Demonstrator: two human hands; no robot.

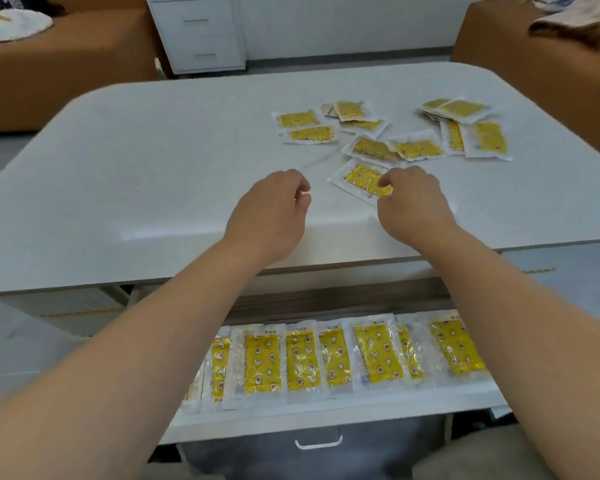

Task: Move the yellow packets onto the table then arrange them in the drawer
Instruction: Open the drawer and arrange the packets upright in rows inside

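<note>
Several yellow packets in clear wrappers (416, 147) lie scattered on the white table (153, 161), right of centre. One packet (359, 178) lies nearest the front edge, and my right hand (413, 202) pinches its near corner with thumb and fingertips. My left hand (274, 216) hovers over the table just left of it, fingers loosely curled, holding nothing. Below the table edge the white drawer (326, 415) stands pulled out, with several yellow packets (302, 362) laid side by side in a row inside it.
A white cabinet with two drawers (198, 32) stands behind the table. Brown sofas sit at the back left (66, 60) and back right (499, 39). Another person's hair shows at the top right edge (593, 39).
</note>
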